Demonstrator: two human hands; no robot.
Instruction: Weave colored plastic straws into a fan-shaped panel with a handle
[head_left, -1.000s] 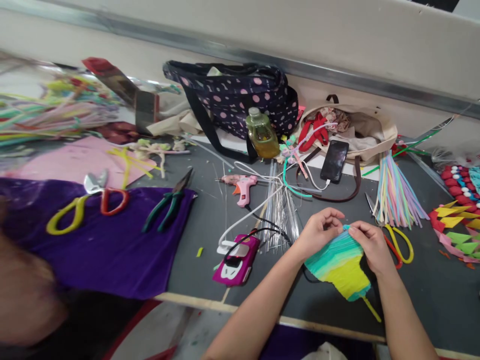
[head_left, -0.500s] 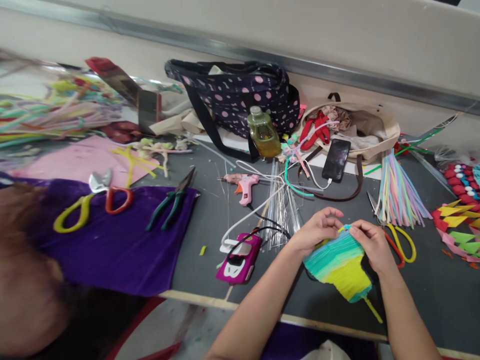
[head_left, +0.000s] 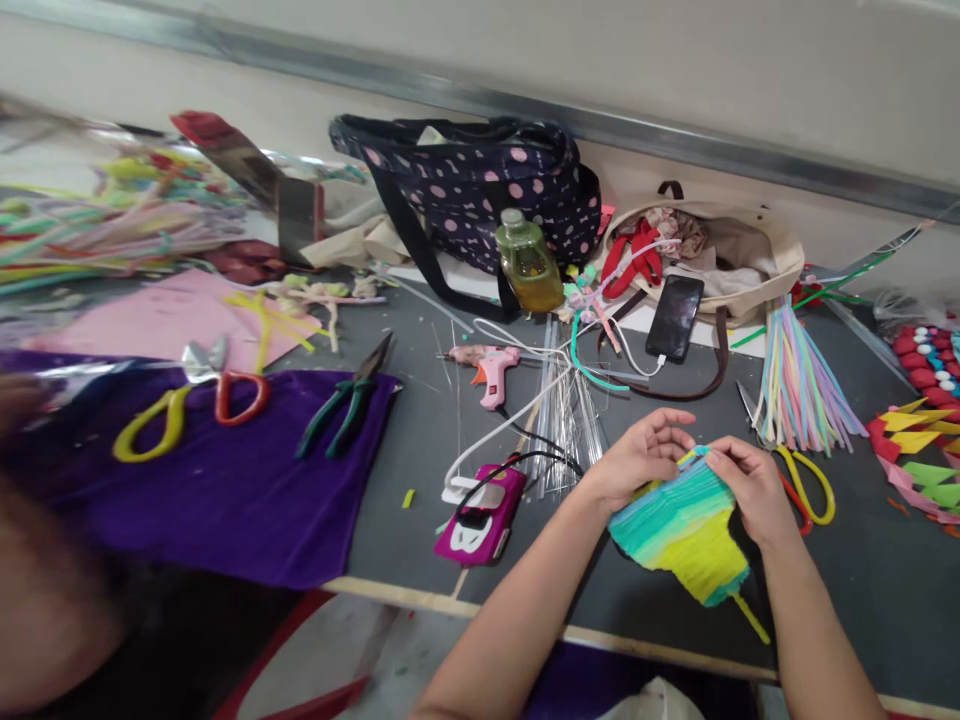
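Observation:
A fan-like craft piece of fuzzy pipe cleaners, banded blue, teal and yellow, hangs between my hands over the grey table. My left hand grips its upper left edge, with the thumb and a finger closed and the other fingers curled above. At the top corner my right hand pinches the light blue edge between thumb and fingers. A yellow pipe cleaner end sticks out at the lower right. Scissors with yellow and orange handles lie just right of my right hand.
A pink glue gun, a magenta power strip and clear sticks lie to the left. Behind are a phone, a bottle and bags. A bundle of pastel pipe cleaners stands right. Another person's blurred arm is at far left.
The other person's arm at far left has shifted left and down, uncovering more purple cloth. My hands keep their hold on the craft piece with hardly any movement.

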